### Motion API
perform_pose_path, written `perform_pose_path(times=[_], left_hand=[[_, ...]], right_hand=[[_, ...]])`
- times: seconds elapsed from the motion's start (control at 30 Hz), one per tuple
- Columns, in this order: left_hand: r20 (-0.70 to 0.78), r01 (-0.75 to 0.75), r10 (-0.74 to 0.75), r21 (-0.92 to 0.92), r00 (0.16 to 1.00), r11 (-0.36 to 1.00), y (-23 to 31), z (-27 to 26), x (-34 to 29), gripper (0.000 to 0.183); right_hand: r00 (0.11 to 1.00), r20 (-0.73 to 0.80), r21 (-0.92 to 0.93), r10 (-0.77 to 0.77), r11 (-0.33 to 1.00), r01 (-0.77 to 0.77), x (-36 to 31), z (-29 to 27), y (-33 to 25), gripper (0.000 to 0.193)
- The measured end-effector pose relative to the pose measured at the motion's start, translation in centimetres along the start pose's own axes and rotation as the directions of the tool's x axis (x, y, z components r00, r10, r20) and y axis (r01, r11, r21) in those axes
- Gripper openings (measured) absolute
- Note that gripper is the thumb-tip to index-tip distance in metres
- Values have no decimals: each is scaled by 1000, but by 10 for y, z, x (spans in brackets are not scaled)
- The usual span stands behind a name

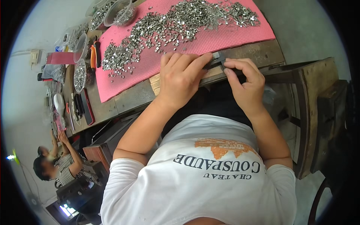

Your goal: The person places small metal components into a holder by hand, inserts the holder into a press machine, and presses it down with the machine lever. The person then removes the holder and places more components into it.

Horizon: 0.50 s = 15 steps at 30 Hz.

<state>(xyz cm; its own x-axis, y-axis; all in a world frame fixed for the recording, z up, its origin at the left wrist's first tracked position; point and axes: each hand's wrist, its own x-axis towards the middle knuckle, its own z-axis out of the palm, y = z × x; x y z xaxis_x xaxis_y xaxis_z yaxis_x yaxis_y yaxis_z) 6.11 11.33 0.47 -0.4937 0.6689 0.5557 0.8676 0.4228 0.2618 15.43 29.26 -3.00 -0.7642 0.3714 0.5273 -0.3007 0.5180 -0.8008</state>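
Close to the table's front edge, both hands are at a small dark grey metal tool [220, 59]; its exact kind does not show. My left hand [178, 77] lies back-up, its fingers reaching right and closed on the tool's left part. A small pale silvery part shows by the left fingertips. From the right, my right hand [245, 80] pinches the tool's right end between thumb and bent fingers. Beyond the hands, many small shiny metal pieces [165, 30] lie heaped across a pink textured mat [232, 39]. What the left fingers cover underneath is hidden.
Clear plastic tubs [120, 13] of metal pieces stand at the back left. Orange-and-black-handled pliers [94, 55] lie along the mat's left edge. A wooden stool or frame [300, 112] stands on the right. Another person [63, 167] sits at the far left.
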Motion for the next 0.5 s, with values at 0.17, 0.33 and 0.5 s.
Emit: perform_pose_path(times=[0.17,0.33,0.5], left_hand=[[95,104,-97,-78,991,992,-13,-13,8,38],[243,358,-280,-384,929,851,-25,-37,11,30],[82,427,-419,-178,904,887,-64,-51,0,24]], right_hand=[[999,35,-5,27,1000,-27,15,-7,-2,20],[997,16,-255,-76,964,77,54,-25,16,17],[965,141,-472,-220,842,261,91,-27,39,17]])
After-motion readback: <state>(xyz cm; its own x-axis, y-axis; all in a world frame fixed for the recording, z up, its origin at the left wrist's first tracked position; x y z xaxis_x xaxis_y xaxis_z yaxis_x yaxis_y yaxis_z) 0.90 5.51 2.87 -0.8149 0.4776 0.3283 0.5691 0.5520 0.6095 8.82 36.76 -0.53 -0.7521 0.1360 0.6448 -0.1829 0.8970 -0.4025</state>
